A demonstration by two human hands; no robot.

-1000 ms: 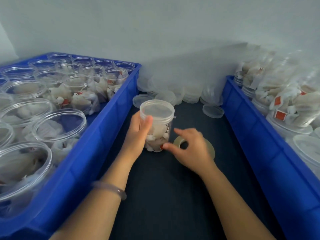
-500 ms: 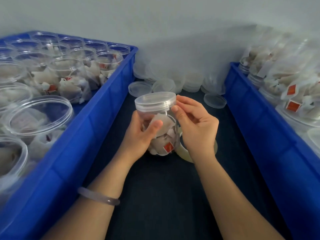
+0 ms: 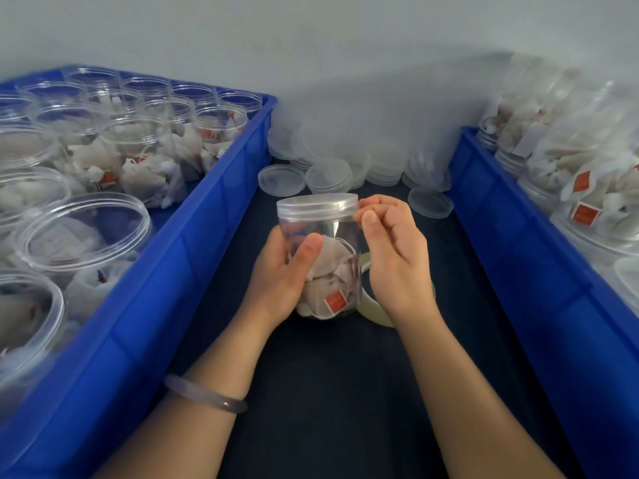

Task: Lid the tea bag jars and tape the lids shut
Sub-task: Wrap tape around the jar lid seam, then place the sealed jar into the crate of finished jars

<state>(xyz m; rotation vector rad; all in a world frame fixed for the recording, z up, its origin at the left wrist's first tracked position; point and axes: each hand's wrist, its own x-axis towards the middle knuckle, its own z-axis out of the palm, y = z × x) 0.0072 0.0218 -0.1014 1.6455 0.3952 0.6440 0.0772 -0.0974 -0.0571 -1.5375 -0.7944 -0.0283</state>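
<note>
Head view: left hand [image 3: 280,281] grips jar [image 3: 325,257], lid [image 3: 317,207] on, between the blue crates [image 3: 207,216]. Right hand [image 3: 394,257] pinches lid rim. Tape strip unclear; tape roll [image 3: 371,311] beside jar. Many open jars [image 3: 79,233] unlidded.

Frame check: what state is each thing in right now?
jar: lidded, tea bags inside, held.
lid: on the jar.
left hand: wrapped round the jar.
right hand: fingers curled, tips pinching the lid's rim.
tape roll: on the table, mostly hidden behind the right hand.
loose lids: lying unused.
left crate jars: filled, unlidded.
right crate jars: filled, near ones lidded.
</note>
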